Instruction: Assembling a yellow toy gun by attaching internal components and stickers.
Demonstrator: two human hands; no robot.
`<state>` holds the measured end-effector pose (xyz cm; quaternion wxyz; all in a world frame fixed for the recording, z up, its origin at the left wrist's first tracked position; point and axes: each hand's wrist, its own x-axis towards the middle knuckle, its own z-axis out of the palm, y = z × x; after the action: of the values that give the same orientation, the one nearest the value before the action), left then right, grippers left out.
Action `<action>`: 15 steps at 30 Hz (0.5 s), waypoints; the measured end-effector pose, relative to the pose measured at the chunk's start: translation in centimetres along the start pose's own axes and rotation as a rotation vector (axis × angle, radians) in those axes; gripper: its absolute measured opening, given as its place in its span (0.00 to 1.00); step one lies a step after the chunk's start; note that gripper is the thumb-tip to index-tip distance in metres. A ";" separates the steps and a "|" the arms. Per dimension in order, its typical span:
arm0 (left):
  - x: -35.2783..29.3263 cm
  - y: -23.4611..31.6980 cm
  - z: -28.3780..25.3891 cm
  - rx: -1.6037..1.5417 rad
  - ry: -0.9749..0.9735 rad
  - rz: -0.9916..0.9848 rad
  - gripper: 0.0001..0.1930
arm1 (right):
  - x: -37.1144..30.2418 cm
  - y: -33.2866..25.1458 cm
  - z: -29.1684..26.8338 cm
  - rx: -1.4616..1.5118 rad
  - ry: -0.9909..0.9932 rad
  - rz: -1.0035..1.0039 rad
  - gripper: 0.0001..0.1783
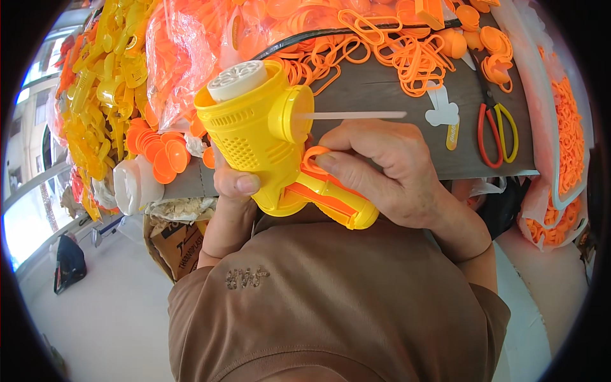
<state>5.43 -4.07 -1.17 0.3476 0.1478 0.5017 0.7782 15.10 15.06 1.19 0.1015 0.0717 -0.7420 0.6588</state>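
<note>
In front of my chest I hold a yellow plastic toy body (245, 143), shaped like a pistol or blower, tilted with its wide end up. A white slotted round cap (238, 81) sits in that end. My left hand (235, 183) is closed around the barrel's left side, its thumb showing and its other fingers hidden behind. My right hand (388, 167) pinches an orange plastic ring (312, 155) between thumb and forefinger, against the toy near its handle. An orange strip (328, 196) runs along the yellow handle. From the round side boss a thin pale stick (369, 116) points right.
Scissors (489, 137) with red and yellow handles lie right on the grey tabletop (468, 162), beside a white cut-out piece (440, 107). Orange loops (420, 63) heap at the back. Orange cups (168, 156) and yellow parts (105, 83) crowd the left. A bag of orange pieces (566, 140) stands far right.
</note>
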 end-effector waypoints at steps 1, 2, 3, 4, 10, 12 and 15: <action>0.0 -0.1 0.3 0.002 0.001 -0.003 0.45 | 0.1 0.0 0.0 0.003 0.001 0.001 0.04; 0.0 -0.2 0.9 -0.074 0.052 0.017 0.45 | 0.2 0.0 -0.1 0.002 -0.021 0.001 0.04; 0.1 -0.1 1.2 -0.149 0.103 0.037 0.45 | 0.2 0.0 -0.2 0.001 -0.045 0.000 0.04; 0.1 0.0 1.3 -0.148 0.104 0.034 0.45 | 0.1 0.1 0.0 0.003 -0.043 0.002 0.04; 0.6 0.1 1.3 -0.061 0.109 -0.006 0.44 | -0.3 0.0 0.9 -0.079 0.047 -0.045 0.04; 0.6 -0.2 1.2 -0.101 0.120 -0.008 0.44 | -0.2 0.0 0.8 -0.094 0.030 -0.020 0.04; 0.6 -0.4 0.7 -0.088 0.059 0.015 0.43 | -0.2 0.5 0.8 -0.067 0.019 0.030 0.03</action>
<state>5.57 -3.03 -1.28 0.3329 0.1130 0.4762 0.8060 15.18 14.30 0.58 0.1010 0.0509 -0.7637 0.6356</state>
